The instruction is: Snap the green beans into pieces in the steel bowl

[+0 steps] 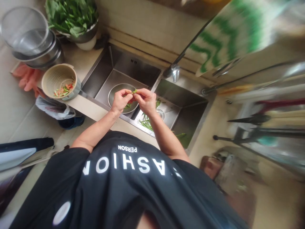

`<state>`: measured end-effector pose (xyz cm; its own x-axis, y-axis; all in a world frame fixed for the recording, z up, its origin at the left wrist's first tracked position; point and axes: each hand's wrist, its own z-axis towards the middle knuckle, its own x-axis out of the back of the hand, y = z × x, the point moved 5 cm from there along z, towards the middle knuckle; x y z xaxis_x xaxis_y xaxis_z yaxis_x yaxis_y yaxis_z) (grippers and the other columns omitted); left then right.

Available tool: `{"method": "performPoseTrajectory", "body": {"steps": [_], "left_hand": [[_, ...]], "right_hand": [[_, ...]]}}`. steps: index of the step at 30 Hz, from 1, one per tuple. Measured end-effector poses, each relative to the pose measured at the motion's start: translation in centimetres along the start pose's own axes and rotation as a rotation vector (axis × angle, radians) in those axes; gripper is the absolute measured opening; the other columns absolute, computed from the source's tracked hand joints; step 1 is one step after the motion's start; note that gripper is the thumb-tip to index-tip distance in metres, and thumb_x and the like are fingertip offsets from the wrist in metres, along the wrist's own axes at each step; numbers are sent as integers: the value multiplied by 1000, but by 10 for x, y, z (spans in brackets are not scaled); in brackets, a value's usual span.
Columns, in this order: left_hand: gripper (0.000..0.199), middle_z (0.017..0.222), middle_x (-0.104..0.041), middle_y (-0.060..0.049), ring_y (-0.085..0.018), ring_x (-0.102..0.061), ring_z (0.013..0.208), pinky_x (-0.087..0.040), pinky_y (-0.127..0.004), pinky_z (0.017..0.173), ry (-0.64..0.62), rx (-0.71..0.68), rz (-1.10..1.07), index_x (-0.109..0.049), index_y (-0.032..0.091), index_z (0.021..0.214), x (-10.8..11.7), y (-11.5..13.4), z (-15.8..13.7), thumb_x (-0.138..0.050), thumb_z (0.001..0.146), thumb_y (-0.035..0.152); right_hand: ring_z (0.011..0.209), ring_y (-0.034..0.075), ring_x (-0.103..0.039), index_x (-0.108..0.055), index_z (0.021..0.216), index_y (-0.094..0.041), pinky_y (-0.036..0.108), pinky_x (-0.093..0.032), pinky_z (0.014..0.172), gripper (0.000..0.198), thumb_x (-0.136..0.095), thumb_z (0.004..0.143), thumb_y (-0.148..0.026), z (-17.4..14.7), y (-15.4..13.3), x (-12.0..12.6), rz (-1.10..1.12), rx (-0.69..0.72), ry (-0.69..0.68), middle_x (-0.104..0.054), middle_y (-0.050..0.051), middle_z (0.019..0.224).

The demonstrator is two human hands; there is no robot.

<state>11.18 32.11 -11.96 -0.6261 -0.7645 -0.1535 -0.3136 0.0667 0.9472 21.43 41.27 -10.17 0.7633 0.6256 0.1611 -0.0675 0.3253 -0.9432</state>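
Note:
My left hand (121, 101) and my right hand (147, 101) meet over the divider of the double sink. Both are closed, fingertips pinching a short piece of green bean (134, 91) between them. Below my left hand, a round metal bowl (111, 95) sits in the left basin with some green pieces (128, 106) in it, partly hidden by the hand. Long green beans (145, 122) lie in the right basin, under and beside my right wrist.
A beige strainer basket (46, 83) with red and green scraps stands on the counter at left. Behind it are stacked metal bowls (43, 57) and a colander of leafy greens (73, 19). The faucet (175, 73) rises behind the right basin; a knife rack (252, 119) is at right.

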Motion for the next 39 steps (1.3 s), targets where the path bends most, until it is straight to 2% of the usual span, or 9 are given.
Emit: {"method": "performPoseTrajectory", "body": {"steps": [4,10,14,18,21,28,32,35,39], "left_hand": [[12,56,-59,5,-8,-56,47,-47,-19,48,28,11,-62,-59,15,71,-1,2,0,-65,60,12],[11,52,-55,6,-7,-52,44,-42,-19,45,4,36,-93,-54,16,66,2,-2,4,-61,59,13],[16,64,-62,3,-9,-60,55,-49,-22,54,-55,45,-93,-56,16,71,6,-6,7,-65,58,12],[25,78,-69,-1,-15,-69,71,-56,-27,65,-148,35,-51,-59,17,82,7,-6,6,-74,63,25],[32,79,-71,-2,-15,-70,71,-57,-26,64,-107,37,-56,-60,17,84,10,-7,5,-80,63,31],[31,76,-68,3,-8,-64,60,-55,-22,60,-16,-66,-11,-62,16,81,20,-4,10,-78,55,17],[24,63,-62,5,-6,-57,51,-48,-19,51,12,-77,84,-59,16,74,39,-7,14,-74,55,17],[26,65,-63,4,-7,-59,58,-49,-19,58,76,-155,146,-60,16,72,56,-5,15,-75,51,15],[33,72,-65,1,-10,-63,68,-51,-22,66,66,-209,179,-62,15,76,66,-2,18,-81,49,20]], "right_hand": [[70,15,-66,-76,79,-20,28,-54,69,14,-63,81,-24,-3,-9,-3,-105,27,16,-73,2,78],[70,16,-68,-75,82,-19,30,-56,68,15,-66,80,-31,-6,8,-14,79,-171,26,-73,2,77],[65,15,-66,-72,81,-19,30,-57,67,21,-67,81,-40,-5,19,-18,297,-355,-5,-69,1,70],[67,15,-65,-68,80,-20,30,-57,67,31,-71,77,-50,-3,25,-15,373,-410,2,-68,1,72],[69,14,-65,-67,81,-20,29,-57,69,34,-72,76,-53,-4,26,-14,354,-389,13,-68,1,74],[74,14,-68,-62,84,-20,27,-57,68,43,-75,72,-59,-3,40,-17,468,-453,39,-67,1,76],[76,12,-68,-59,86,-20,25,-57,69,40,-75,74,-56,9,62,-9,500,-490,140,-66,0,77],[74,12,-68,-58,85,-20,24,-57,68,34,-74,76,-50,20,90,-6,442,-502,184,-66,-1,75],[61,14,-65,-59,85,-18,29,-55,61,30,-79,67,-32,26,131,-20,238,-571,7,-62,-3,64]]}}
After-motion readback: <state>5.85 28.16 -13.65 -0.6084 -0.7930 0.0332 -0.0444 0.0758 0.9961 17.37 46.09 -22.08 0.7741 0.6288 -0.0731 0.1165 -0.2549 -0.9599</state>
